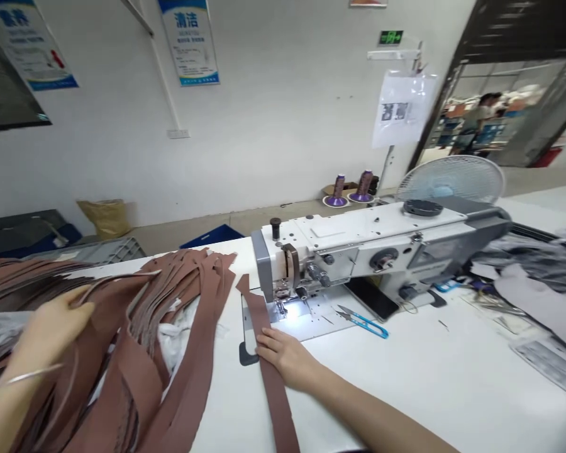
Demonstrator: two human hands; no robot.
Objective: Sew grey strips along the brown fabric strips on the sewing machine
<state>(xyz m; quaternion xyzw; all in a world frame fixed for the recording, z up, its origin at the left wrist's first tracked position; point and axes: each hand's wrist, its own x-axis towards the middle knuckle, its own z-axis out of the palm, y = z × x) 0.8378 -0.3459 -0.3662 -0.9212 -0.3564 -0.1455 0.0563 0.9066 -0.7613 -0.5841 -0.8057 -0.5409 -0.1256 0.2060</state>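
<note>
My right hand (283, 355) lies flat, fingers stretched out, on a long brown leather strip (266, 352) that runs from the front edge of the white table up past the presser foot (282, 306) of a white sewing machine (372, 248). My left hand (51, 327), a thin bangle on its wrist, reaches into a big pile of brown leather strips (136, 327) at the left; its fingers curl around a thin strip there. The machine's lamp lights the needle plate.
Blue thread snips (365, 321) lie on the table right of the needle. A desk fan (453, 179) and purple thread cones (337, 189) stand behind the machine. Grey and dark fabric pieces (542, 277) cover the right end. Grey crates sit behind the pile.
</note>
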